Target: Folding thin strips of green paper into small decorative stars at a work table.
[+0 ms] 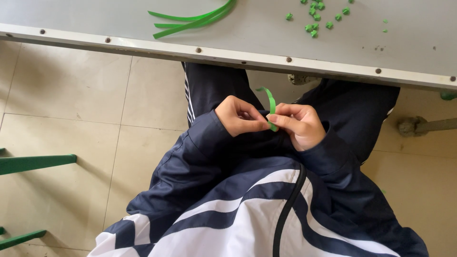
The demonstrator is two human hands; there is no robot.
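- Nearest the lens: a navy and white jacket (228,209), with a black cord (288,209) running down its front.
- Above it, over the lap and below the table edge (238,56), both hands met on one green paper strip (271,107).
- Left hand (240,116): curled, fingertips pressed together on the strip's lower end.
- Right hand (301,126): likewise pinching the strip, thumb and forefinger closed at the folded end, touching the left fingertips.
- Free end of the strip arched upward, unsupported, toward the table's underside.
- On the table top: a bundle of spare green strips (193,19) and a scatter of small folded green pieces (316,16), well apart from the hands.
- Likely risks: a slipped pinch letting the fold spring loose; a crease set crooked, since held in mid-air with no surface beneath; a tear from pulling too hard; a dropped strip landing on the tiled floor (71,95).
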